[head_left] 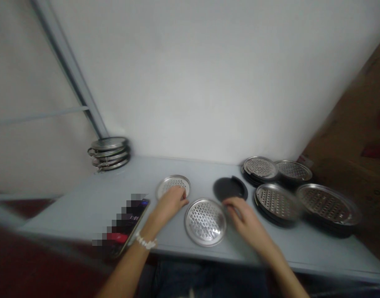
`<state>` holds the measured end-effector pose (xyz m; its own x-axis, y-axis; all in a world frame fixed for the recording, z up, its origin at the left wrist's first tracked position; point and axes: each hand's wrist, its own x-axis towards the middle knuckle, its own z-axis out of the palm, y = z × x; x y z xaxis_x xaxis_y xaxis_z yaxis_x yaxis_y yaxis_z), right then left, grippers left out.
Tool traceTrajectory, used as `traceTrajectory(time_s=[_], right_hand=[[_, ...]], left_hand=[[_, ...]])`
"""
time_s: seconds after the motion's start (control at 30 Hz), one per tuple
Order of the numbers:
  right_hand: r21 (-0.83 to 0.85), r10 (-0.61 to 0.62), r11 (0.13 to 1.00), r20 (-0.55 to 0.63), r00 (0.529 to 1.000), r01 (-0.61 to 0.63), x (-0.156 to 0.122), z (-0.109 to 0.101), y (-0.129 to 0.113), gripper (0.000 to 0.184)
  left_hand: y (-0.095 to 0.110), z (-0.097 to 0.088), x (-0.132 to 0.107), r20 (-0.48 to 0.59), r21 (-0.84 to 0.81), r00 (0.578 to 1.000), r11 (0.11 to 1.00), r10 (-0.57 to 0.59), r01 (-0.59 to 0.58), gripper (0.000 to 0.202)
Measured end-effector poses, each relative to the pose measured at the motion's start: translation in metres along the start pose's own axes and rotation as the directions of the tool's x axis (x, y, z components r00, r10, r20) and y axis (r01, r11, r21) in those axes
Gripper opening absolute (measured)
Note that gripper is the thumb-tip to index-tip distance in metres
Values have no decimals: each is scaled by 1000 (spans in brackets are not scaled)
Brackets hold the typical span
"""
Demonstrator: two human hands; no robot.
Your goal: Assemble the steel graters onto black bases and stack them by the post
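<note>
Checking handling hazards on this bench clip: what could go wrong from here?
The phone lies at the front edge of the table, right beside the left hand and its bracelet, so a sideways sweep could knock it off. The right hand is blurred and close between the perforated steel tray and the dark round disc, and could clip either. The uneven stack of steel trays in the corner looks loosely seated and might slide.

Perforated metal disc [173, 183] half hidden under the left hand [169, 203]; right hand [245, 215] motion-blurred, its grip unclear; phone screen [127, 221] pixelated; stacked discs [328, 205] at far right smeared, layers uncountable.
</note>
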<state>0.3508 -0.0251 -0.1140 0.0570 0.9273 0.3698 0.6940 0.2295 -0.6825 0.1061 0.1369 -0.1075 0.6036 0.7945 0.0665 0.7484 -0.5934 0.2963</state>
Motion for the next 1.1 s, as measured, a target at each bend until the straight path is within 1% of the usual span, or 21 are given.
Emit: traceTrajectory(time_s=[0.03, 0.1, 0.17, 0.2, 0.27, 0.33, 0.4, 0.47, 0.53, 0.6, 0.7, 0.73, 0.77, 0.8, 0.87, 0.9, 0.93, 1.0, 1.1], right_hand=[[-4, 1, 1000, -19, 1000, -1, 0, -2, 0, 23], [-12, 3, 1000, -46, 999, -4, 1, -5, 1, 22], [-16, 12, 1000, -62, 998, -13, 1, -9, 1, 21], [-16, 18, 1000, -68, 998, -19, 1, -11, 1, 21], [-13, 24, 1000, -81, 996, -25, 1, -13, 1, 21], [-12, 21, 1000, -95, 995, -22, 1, -15, 1, 22], [-14, 19, 1000, -97, 995, -20, 1, -15, 2, 22], [-17, 20, 1000, -84, 996, -21, 1, -14, 2, 22], [-20, 19, 1000, -69, 997, -20, 2, -13, 2, 22], [-24, 16, 1000, -64, 998, -17, 1, -11, 1, 21], [-7, 34, 999, -79, 996, -35, 0, -7, -1, 25], [5, 46, 999, -76, 996, -46, -1, -6, -2, 29], [17, 56, 998, -64, 996, -55, -2, -4, -3, 36], [29, 62, 998, -46, 997, -61, -2, -1, -5, 48], [53, 56, 997, -5, 998, -56, -3, 3, -8, 76], [67, 47, 997, 11, 999, -48, -4, 6, -10, 90], [81, 38, 996, 23, 999, -40, -4, 8, -12, 100], [104, 29, 994, 32, 999, -32, -5, 13, -13, 110], [84, 57, 995, 20, 998, -58, -6, 22, -9, 111]], left_hand=[[2, -1, 0, 0, -2, 1000, 1000, -8, 8, 4], [8, -8, -1, -32, 0, 999, 1000, -13, 14, 8], [13, -21, -3, -125, -27, 992, 1000, -16, 12, 12], [15, -29, -5, -190, -59, 982, 998, -24, 13, 14], [14, -43, -8, -320, -159, 945, 987, -72, 21, 18], [7, -52, -8, -397, -294, 903, 955, -166, 46, 22], [-5, -52, -5, -421, -417, 860, 903, -289, 99, 25], [-19, -46, 1, -400, -506, 824, 846, -401, 166, 22], [-29, -37, 8, -369, -554, 803, 805, -468, 214, 18], [-34, -30, 13, -348, -590, 796, 776, -496, 225, 18], [-31, -24, 16, -319, -640, 806, 741, -499, 205, 27], [-28, -23, 15, -293, -663, 823, 723, -487, 192, 32], [-23, -23, 14, -245, -702, 852, 691, -463, 174, 36], [-18, -22, 12, -178, -753, 888, 639, -425, 154, 40], [-6, -20, 8, -24, -857, 954, 498, -300, 135, 46], [0, -18, 7, 43, -889, 973, 436, -226, 140, 50], [6, -16, 6, 93, -902, 982, 403, -166, 153, 52], [15, -10, 6, 148, -890, 983, 419, -106, 179, 55], [22, 1, 7, 178, -854, 979, 479, -99, 204, 53]])
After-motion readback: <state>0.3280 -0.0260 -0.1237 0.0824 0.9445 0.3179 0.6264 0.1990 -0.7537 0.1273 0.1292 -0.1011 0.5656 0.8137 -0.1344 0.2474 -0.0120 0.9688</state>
